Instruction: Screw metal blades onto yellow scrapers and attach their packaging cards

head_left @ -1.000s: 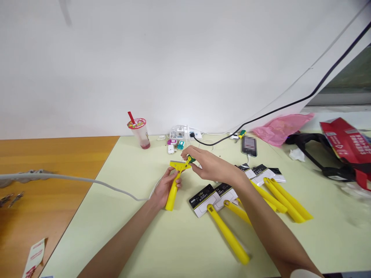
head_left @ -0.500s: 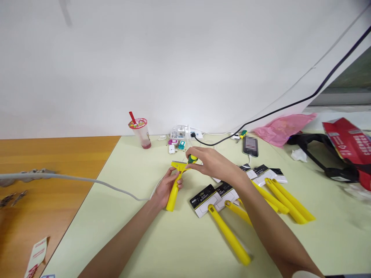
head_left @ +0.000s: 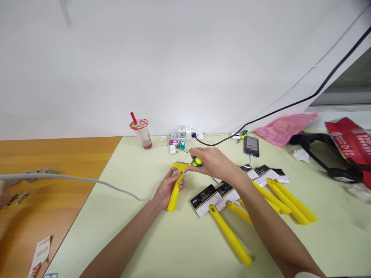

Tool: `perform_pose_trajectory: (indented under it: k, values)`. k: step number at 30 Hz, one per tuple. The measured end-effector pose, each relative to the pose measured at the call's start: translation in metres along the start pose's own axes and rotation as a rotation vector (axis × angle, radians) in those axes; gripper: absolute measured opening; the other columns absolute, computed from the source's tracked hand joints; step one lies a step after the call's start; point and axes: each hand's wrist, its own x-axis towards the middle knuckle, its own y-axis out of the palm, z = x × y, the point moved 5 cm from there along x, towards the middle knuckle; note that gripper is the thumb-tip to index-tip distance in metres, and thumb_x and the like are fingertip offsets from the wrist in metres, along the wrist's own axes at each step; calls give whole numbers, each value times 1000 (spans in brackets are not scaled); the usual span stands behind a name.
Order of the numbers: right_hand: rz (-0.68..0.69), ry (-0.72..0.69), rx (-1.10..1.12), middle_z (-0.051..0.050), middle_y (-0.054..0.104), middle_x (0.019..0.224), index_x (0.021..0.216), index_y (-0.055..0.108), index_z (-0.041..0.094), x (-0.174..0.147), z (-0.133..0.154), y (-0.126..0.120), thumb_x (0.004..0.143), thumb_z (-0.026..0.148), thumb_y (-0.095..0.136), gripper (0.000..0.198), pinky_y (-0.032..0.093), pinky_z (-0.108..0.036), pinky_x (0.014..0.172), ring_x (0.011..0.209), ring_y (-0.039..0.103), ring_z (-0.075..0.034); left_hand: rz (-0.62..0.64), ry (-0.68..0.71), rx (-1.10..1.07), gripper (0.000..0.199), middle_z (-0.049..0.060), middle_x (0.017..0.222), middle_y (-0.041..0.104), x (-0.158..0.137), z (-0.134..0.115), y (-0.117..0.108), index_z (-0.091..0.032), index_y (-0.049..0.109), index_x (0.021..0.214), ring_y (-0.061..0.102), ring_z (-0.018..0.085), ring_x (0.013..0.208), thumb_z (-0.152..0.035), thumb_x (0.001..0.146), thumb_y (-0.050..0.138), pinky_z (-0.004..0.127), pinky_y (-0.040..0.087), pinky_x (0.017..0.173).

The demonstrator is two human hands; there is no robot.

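Note:
My left hand (head_left: 167,188) is closed around the handle of a yellow scraper (head_left: 174,195), whose wide head points away from me. My right hand (head_left: 213,160) grips a short screwdriver (head_left: 197,161) with a green and yellow handle. The fingertips of that hand reach the right side of the scraper's head; the screwdriver's tip cannot be made out clearly. To the right, below my right forearm, lie several more yellow scrapers (head_left: 232,236) with black and white cards (head_left: 206,200) at their heads, partly hidden by the arm.
Behind the hands stand a power strip (head_left: 182,134), small plugs (head_left: 182,145) and a drink cup (head_left: 143,135). A phone (head_left: 251,146), pink bag (head_left: 285,129) and black strap-like object (head_left: 319,154) lie right. A grey cable (head_left: 116,188) crosses left. Another person's hand (head_left: 3,193) shows at the left edge.
My right hand has tilted the screwdriver, so its handle now points more to the right. The scraper stays in my left hand. Another person's hand has appeared at the left edge.

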Motion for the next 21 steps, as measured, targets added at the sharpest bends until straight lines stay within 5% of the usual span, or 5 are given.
perform_pose_trajectory:
  k: [21]
  values:
    - [55, 48, 8, -6, 75, 82, 104, 65, 23, -4, 4, -4, 108, 61, 59, 39, 32, -32, 65, 72, 67, -25, -8, 22, -13, 47, -2, 98, 65, 0, -3, -1, -25, 61, 110, 57, 8, 63, -16, 78, 94, 22, 49, 59]
